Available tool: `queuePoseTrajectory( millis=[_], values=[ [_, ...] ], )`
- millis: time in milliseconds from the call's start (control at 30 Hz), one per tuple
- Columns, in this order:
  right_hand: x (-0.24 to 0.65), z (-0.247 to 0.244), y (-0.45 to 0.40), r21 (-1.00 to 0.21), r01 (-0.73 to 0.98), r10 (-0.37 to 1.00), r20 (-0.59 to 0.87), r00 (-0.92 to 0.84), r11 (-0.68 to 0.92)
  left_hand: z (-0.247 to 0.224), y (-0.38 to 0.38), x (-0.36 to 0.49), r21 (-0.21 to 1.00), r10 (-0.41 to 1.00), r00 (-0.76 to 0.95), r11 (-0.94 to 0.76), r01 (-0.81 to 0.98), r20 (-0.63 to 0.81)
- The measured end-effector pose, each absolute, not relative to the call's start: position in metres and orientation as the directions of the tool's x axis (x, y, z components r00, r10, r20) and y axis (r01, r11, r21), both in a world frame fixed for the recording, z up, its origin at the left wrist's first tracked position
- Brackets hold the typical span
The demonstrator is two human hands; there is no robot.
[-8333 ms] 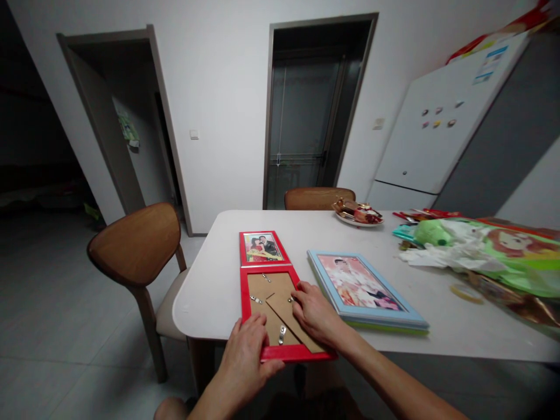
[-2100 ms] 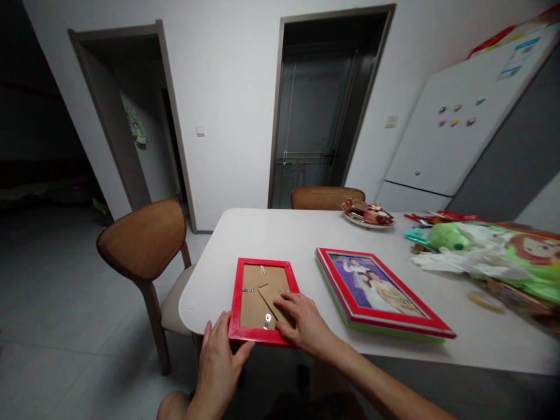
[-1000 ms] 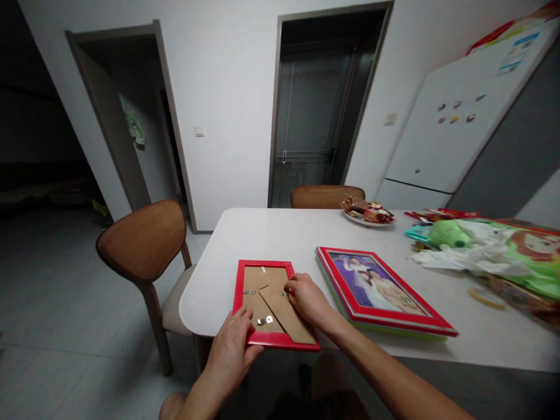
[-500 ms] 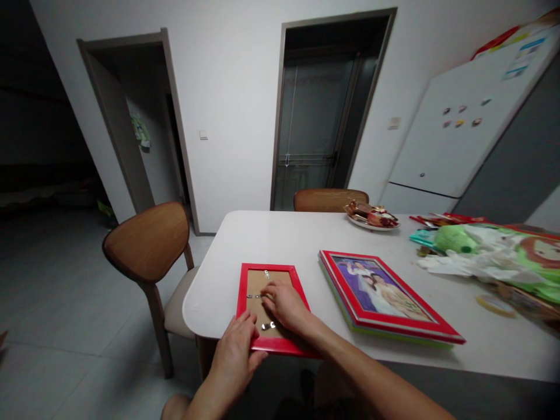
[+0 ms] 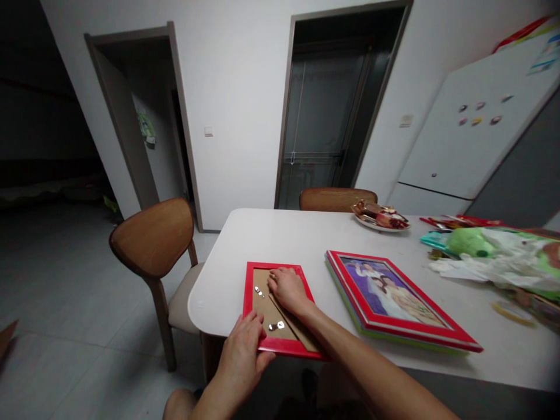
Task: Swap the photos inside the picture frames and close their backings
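Observation:
A red picture frame (image 5: 248, 294) lies face down at the table's near edge, its brown backing board (image 5: 263, 308) showing metal hangers. The board sits askew, with a slanting edge running down from my right hand (image 5: 286, 290). That hand is closed, its fingertips on the upper part of the board. At the frame's lower left corner my left hand (image 5: 245, 344) grips the red border, thumb at the near edge. To the right, a framed photo (image 5: 385, 291) with a red border rests face up on a green-edged item.
On the white table (image 5: 262, 233) are a plate of wrapped items (image 5: 381, 218), a green plush toy (image 5: 470, 242) with white plastic, and a roll of tape (image 5: 513, 314). A wooden chair (image 5: 155, 236) stands left, another (image 5: 338, 199) behind the table.
My right hand has moved up a little, and the backing board now sits askew, turned within the frame. My left hand keeps its hold. The view has shifted slightly.

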State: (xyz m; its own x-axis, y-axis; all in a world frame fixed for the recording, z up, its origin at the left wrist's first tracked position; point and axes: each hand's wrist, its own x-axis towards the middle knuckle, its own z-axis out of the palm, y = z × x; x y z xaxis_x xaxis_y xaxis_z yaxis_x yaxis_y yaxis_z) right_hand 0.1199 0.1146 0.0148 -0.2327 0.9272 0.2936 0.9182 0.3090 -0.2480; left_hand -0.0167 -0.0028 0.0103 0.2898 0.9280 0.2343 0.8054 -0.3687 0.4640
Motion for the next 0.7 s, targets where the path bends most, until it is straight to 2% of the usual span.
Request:
queuePoseTrajectory(
  millis=[300,600,700],
  values=[
    [0.129,0.015,0.119,-0.283,0.91,0.938,0.256,-0.234,0.304,0.006,0.001,-0.013,0.508,0.92,0.303,-0.389,0.768,0.247],
    [0.134,0.025,0.099,-0.322,0.895,0.931,0.294,-0.215,0.309,0.009,0.002,-0.014,0.532,0.918,0.309,-0.397,0.748,0.25],
    [0.146,0.026,0.08,-0.318,0.898,0.942,0.239,-0.236,0.306,0.009,0.002,-0.013,0.555,0.921,0.301,-0.388,0.736,0.246]
  ],
)
